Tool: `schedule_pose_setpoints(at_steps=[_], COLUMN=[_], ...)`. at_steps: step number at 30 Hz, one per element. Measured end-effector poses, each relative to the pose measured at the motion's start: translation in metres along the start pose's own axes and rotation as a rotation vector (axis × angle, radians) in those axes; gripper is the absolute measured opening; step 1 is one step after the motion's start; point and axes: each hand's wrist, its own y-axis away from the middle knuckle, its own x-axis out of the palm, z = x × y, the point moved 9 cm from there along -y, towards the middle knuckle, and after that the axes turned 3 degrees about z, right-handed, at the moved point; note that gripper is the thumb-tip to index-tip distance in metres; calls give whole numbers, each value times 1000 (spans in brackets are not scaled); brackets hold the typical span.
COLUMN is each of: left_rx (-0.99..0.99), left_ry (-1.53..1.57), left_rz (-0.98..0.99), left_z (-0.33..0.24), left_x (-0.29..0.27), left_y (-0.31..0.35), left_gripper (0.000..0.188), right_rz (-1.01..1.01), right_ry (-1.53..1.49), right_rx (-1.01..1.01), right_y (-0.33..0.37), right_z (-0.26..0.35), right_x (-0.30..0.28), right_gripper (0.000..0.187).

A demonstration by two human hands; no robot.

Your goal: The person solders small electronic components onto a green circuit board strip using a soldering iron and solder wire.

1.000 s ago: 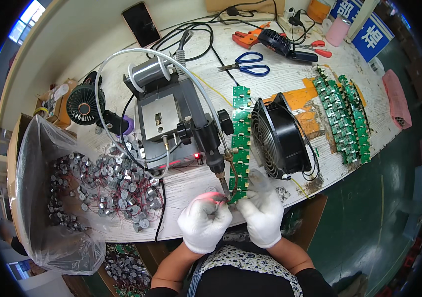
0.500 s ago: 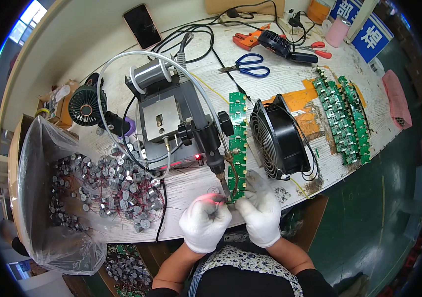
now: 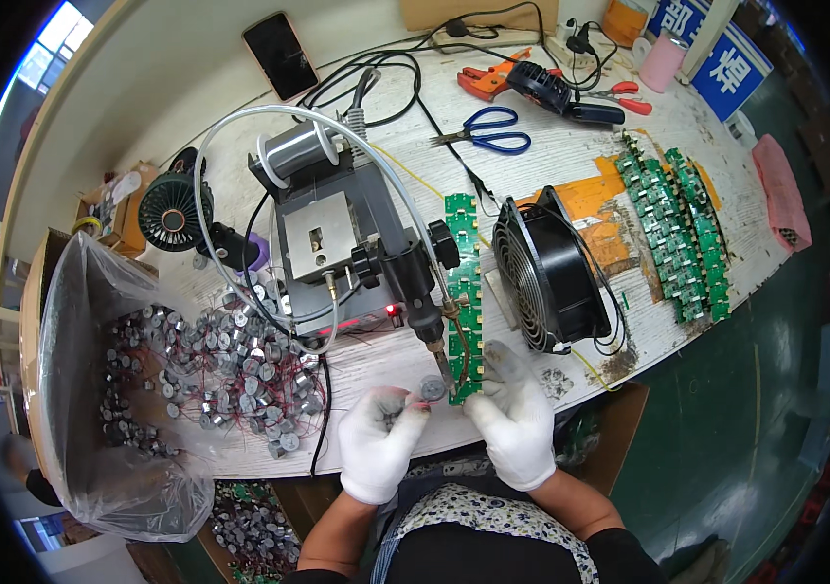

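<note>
My left hand [image 3: 377, 446], white-gloved, is closed in a pinch at the front of the table. A small round metal motor [image 3: 432, 387] lies right at its fingertips, with a trace of red beside it; what the fingers hold is hidden. My right hand [image 3: 514, 428], also gloved, grips the near end of a long green circuit board strip [image 3: 464, 292] between thumb and fingers. Above that end, a soldering iron [image 3: 425, 321] points down from its stand, and a thin curved metal tube [image 3: 464, 346] reaches the board beside it.
Left of the soldering machine [image 3: 320, 234] lies a heap of motors with red wires [image 3: 250, 370], spilling from a plastic-lined box [image 3: 70, 409]. A black fan [image 3: 546, 273] stands right of the strip. Beyond are more board strips [image 3: 663, 234], blue-handled scissors [image 3: 493, 131] and a phone [image 3: 281, 55].
My left hand has drawn back leftward from the soldering tip. The strip has slid slightly toward me and left, and the small motor shows lower and further right. My right hand stays nearly in place.
</note>
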Motion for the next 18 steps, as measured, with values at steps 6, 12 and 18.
schedule_pose_setpoints(at_steps=[6,12,18], left_rx=[295,540,547], left_ry=[-206,-414,-431], left_rz=[26,36,52], left_z=[-23,-42,-42], left_x=[11,24,24], left_y=[-1,5,7], left_gripper=[13,15,16], right_rz=[17,22,31], right_ry=[648,601,633], right_rx=[-295,-259,-277], right_y=[9,10,12], right_z=[18,14,18], right_x=[-6,-9,-5], right_gripper=[19,15,13])
